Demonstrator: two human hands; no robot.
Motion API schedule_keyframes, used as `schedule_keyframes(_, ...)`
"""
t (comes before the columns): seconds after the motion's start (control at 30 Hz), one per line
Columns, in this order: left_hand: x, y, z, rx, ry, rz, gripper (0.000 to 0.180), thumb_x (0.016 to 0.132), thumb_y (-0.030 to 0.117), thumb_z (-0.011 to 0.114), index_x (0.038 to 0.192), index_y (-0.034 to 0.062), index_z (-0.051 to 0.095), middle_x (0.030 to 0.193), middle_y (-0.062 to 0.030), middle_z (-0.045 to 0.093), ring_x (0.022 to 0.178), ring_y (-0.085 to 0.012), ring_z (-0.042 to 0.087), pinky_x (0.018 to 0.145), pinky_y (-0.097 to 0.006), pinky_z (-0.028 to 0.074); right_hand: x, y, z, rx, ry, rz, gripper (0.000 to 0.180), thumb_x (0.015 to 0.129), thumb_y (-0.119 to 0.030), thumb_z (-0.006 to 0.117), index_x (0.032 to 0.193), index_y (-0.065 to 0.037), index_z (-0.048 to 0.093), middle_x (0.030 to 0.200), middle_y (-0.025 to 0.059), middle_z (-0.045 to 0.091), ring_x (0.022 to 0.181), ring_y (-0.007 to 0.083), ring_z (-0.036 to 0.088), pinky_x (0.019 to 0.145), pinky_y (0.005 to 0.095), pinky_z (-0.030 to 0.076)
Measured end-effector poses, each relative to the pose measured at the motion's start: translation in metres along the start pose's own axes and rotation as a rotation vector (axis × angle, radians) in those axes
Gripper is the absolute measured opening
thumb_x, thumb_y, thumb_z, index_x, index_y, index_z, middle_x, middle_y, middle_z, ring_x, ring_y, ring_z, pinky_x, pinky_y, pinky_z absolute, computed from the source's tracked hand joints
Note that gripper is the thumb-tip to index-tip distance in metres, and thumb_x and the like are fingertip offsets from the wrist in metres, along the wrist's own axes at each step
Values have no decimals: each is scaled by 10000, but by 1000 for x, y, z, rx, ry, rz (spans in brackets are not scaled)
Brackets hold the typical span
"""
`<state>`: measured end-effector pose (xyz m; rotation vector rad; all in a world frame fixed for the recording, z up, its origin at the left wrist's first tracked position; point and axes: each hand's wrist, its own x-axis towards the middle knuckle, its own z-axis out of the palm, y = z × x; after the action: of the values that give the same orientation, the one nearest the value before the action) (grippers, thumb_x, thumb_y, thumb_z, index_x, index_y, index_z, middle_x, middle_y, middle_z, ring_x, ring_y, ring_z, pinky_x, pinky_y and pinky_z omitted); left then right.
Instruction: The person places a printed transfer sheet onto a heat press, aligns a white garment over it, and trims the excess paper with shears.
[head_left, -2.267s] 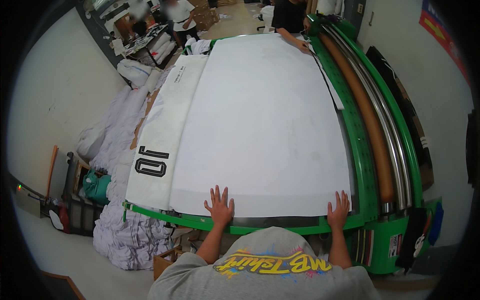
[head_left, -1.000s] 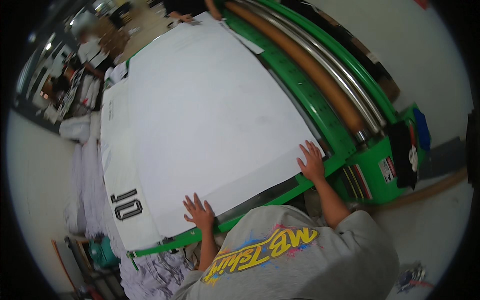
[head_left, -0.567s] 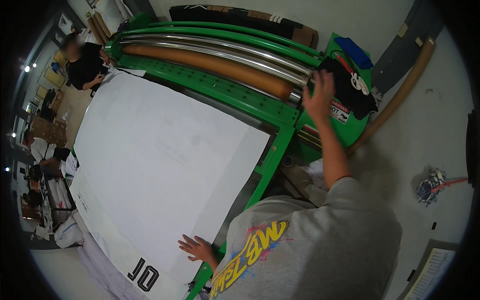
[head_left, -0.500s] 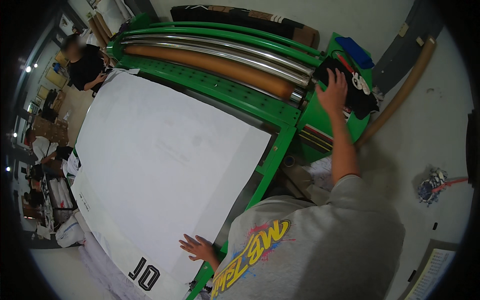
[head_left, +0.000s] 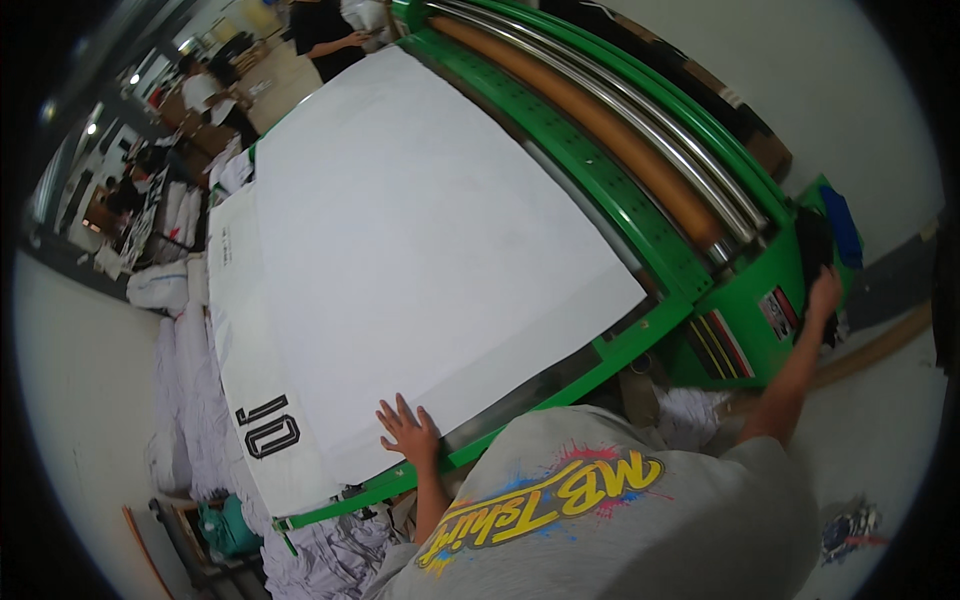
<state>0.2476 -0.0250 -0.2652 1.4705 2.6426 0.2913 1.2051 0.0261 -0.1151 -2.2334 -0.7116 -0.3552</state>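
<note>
A large white sheet (head_left: 420, 230) covers the bed of a green roller machine (head_left: 640, 255), with bold black printing at its near left corner. My left hand (head_left: 410, 432) lies flat on the sheet by the near edge, fingers spread, holding nothing. At the right end of the machine, my right hand (head_left: 824, 292) is closed on a black cloth (head_left: 815, 243). Its fingertips are partly hidden against the dark cloth.
A brown roller (head_left: 610, 125) and shiny metal rollers (head_left: 665, 130) run along the far side. A blue item (head_left: 842, 228) lies beside the cloth. White fabric (head_left: 185, 400) is heaped at the left. A co-worker in black (head_left: 325, 40) stands at the far end.
My view has turned, so the machine appears rotated. My right hand went from spread over the black cloth to closed on it. The left hand stays flat on the sheet.
</note>
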Motion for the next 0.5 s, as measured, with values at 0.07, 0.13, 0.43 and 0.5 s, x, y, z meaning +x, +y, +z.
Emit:
schedule_keyframes(0.07, -1, 3, 3, -39, -2, 0, 669, 1082, 448, 599, 1719, 299, 459, 1881, -89, 212, 1741, -340, 136, 1259, -784, 103, 30, 23, -17, 178, -61, 125, 480, 1075, -233, 583, 1441, 53, 705, 1500, 259, 692, 1384, 388, 654, 1174, 436, 483)
schedule_keyframes(0.13, -3, 2, 1, -43, 7, -10, 672, 1079, 450, 602, 1718, 299, 461, 1881, -89, 212, 1740, -340, 138, 1258, -783, 103, 40, 16, -17, 429, -96, 339, 497, 1067, -230, 581, 1472, 36, 695, 1545, 240, 666, 1411, 353, 633, 1188, 425, 477)
schedule_keyframes(0.43, -1, -1, 0, -53, 14, 6, 675, 1072, 462, 605, 1713, 296, 469, 1880, -105, 207, 1737, -352, 140, 1241, -793, 110, 11, -47, -38, 480, 40, 207, 525, 1069, -277, 673, 1465, 68, 686, 1443, 204, 722, 1311, 308, 682, 1143, 387, 495)
schedule_keyframes(0.5, -1, -2, -2, -48, 2, 4, 676, 1072, 465, 605, 1713, 298, 468, 1881, -106, 202, 1738, -352, 136, 1240, -793, 112, 4, -57, -34, 389, 74, 116, 534, 1076, -278, 666, 1478, 73, 674, 1448, 203, 724, 1321, 312, 681, 1160, 373, 477)
